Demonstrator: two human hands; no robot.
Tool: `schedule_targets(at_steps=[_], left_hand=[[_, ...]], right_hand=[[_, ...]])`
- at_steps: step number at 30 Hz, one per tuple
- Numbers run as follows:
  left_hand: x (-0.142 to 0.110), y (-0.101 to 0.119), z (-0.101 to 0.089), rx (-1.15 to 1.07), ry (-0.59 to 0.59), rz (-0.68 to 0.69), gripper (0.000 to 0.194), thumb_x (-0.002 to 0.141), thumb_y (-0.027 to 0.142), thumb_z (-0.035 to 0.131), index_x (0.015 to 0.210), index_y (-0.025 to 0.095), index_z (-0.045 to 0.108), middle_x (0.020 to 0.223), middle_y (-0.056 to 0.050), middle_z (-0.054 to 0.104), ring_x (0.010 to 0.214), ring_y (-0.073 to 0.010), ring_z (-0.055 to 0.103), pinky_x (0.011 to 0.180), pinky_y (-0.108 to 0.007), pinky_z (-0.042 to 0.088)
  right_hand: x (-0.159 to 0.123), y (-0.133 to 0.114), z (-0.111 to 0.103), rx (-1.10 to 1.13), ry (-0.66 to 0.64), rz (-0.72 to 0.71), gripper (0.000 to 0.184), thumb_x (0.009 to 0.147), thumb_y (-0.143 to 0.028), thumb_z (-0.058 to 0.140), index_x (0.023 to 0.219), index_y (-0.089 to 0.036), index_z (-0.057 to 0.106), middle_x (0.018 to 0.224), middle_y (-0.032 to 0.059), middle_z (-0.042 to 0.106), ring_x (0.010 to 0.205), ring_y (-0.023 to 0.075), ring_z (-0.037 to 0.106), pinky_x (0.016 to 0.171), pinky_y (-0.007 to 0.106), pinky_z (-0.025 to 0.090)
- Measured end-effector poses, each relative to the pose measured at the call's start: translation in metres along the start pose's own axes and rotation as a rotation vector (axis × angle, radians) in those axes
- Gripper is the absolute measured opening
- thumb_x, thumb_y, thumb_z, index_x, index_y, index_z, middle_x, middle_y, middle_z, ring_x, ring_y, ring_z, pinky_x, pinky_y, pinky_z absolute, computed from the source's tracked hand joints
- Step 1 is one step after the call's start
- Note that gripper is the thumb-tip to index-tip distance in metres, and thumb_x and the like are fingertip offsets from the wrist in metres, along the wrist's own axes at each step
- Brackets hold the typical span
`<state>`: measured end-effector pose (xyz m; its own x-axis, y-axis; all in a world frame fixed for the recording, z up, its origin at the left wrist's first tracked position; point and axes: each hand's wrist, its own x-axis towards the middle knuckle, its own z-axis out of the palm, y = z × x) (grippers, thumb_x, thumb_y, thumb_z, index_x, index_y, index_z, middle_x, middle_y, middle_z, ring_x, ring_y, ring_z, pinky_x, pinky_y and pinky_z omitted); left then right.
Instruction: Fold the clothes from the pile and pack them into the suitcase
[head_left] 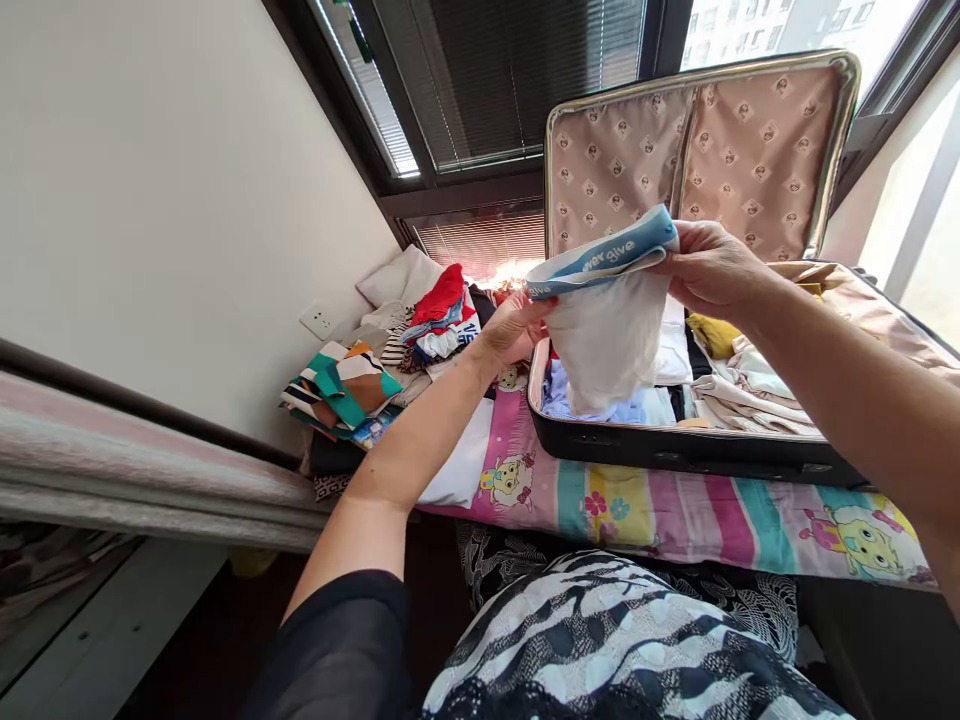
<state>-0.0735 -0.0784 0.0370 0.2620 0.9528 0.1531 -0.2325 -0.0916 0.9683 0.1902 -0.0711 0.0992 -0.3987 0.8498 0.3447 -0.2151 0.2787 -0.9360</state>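
A pair of white underpants (611, 340) with a blue lettered waistband hangs stretched between my two hands. My left hand (517, 325) pinches one end of the waistband, and my right hand (712, 265) grips the other end, held a little higher. Below and behind the underpants lies an open suitcase (622, 440) with a black outside and a pink patterned lining. Folded clothes fill it, among them a lilac garment (559, 390), a mustard garment (714, 335) and pale pink cloth (750, 390). The underpants hide part of its left side.
Left of the suitcase, clothes are piled by the wall, with a red garment (441, 292) on top and a multicoloured folded garment (341, 385) nearer. A striped cartoon bedspread (675, 510) lies underneath. The upright suitcase lid (622, 165) leans by the window. A grey curtain (150, 470) hangs left.
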Motion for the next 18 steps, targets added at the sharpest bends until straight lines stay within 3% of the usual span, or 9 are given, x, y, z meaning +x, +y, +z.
schedule_targets(at_steps=[5, 8, 13, 18], left_hand=[[0.01, 0.034, -0.002, 0.439, -0.015, 0.201, 0.043, 0.063, 0.033, 0.103, 0.081, 0.021, 0.065, 0.086, -0.002, 0.072, 0.105, -0.0248, 0.071, 0.098, -0.035, 0.058], [0.018, 0.038, -0.002, 0.571, -0.109, 0.242, 0.034, 0.064, 0.025, 0.097, 0.077, 0.02, 0.066, 0.08, 0.0, 0.068, 0.097, -0.023, 0.07, 0.096, -0.034, 0.057], [0.035, 0.03, -0.007, 0.614, -0.193, 0.187, 0.02, 0.065, 0.018, 0.088, 0.077, 0.018, 0.071, 0.079, 0.0, 0.069, 0.093, -0.0221, 0.07, 0.093, -0.033, 0.056], [0.031, 0.025, -0.003, 0.363, -0.08, 0.2, 0.028, 0.072, 0.022, 0.093, 0.088, 0.019, 0.071, 0.094, -0.003, 0.076, 0.104, -0.0224, 0.073, 0.098, -0.033, 0.057]], right_hand=[[0.006, 0.009, -0.021, -0.102, 0.139, 0.016, 0.028, 0.068, -0.034, 0.098, 0.084, -0.022, 0.077, 0.095, 0.0058, 0.08, 0.108, 0.0267, 0.072, 0.108, 0.047, 0.057], [0.01, 0.014, -0.03, -0.212, 0.102, 0.001, 0.034, 0.064, -0.039, 0.101, 0.083, -0.021, 0.079, 0.097, 0.0054, 0.079, 0.103, 0.0246, 0.071, 0.114, 0.048, 0.053], [0.008, 0.022, -0.036, -0.394, 0.043, 0.011, 0.041, 0.065, -0.053, 0.099, 0.076, -0.021, 0.076, 0.082, 0.0023, 0.072, 0.095, 0.0236, 0.068, 0.115, 0.052, 0.051], [-0.001, 0.036, -0.036, -0.344, 0.093, 0.011, 0.044, 0.066, -0.059, 0.099, 0.079, -0.024, 0.078, 0.085, 0.0027, 0.076, 0.105, 0.0273, 0.071, 0.114, 0.053, 0.053]])
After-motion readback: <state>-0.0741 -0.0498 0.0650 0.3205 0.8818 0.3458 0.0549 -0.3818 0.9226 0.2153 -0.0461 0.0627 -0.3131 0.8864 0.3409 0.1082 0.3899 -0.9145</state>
